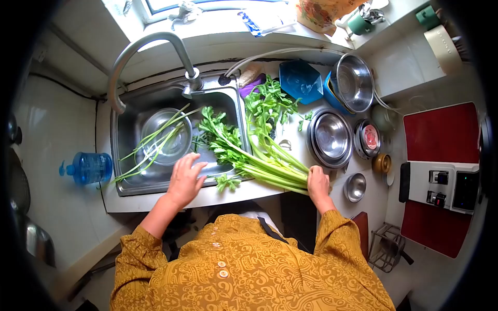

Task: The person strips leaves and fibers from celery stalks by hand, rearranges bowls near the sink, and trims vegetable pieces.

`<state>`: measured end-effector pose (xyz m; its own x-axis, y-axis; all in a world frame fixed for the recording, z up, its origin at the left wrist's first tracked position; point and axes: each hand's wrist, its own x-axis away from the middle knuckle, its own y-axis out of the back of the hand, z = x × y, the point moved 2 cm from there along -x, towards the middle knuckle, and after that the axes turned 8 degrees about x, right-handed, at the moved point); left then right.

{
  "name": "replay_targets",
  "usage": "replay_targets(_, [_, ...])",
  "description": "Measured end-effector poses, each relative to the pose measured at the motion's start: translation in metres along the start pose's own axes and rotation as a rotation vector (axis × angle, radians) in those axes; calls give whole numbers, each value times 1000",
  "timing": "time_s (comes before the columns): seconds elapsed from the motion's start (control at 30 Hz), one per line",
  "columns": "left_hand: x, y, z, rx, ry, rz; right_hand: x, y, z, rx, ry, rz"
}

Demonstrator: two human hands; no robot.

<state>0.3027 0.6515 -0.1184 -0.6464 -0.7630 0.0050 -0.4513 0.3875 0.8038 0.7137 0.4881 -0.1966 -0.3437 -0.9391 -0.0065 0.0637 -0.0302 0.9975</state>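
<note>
My right hand is closed around the stalk ends of a bunch of celery at the counter's front edge. The leafy tops of the bunch spread back over the counter and past the sink's right rim. My left hand hovers over the front rim of the steel sink, fingers apart and holding nothing. Several thin loose stalks lie across a round bowl inside the sink. A small leafy sprig rests by the front rim, between my hands.
A curved faucet arches over the sink. Left of it lies a blue pump bottle. Stacked steel bowls, a steel basin and a blue tray stand behind and right of the celery. A small bowl sits near my right hand.
</note>
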Motion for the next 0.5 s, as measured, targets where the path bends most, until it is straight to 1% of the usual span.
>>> replay_targets(0.03, [3,4,-8,1,8,-12,-1,7,4,3,14,-3])
replay_targets(0.1, [11,8,-19,126,-13,24,3,24,8,22,-136,129])
replay_targets(0.17, [16,10,-27,110,-48,-23,4,50,16,2,-120,130])
replay_targets(0.23, [20,9,-36,198,-41,86,-4,83,30,-34,57,64])
replay_targets(0.27, [21,7,-43,183,-75,98,-10,103,38,-53,69,75])
replay_targets(0.3, [21,7,-51,184,-74,86,-17,123,45,-136,40,134])
replay_targets(0.37, [17,9,-75,216,-197,47,-28,174,73,-321,35,224])
replay_targets(0.4, [13,12,-88,214,-270,-25,-30,194,86,-316,74,203])
replay_targets(0.43, [7,16,-100,210,-344,-98,-31,218,103,-242,116,159])
replay_targets(0.5, [-5,21,-117,172,-398,-130,-30,246,125,-202,259,36])
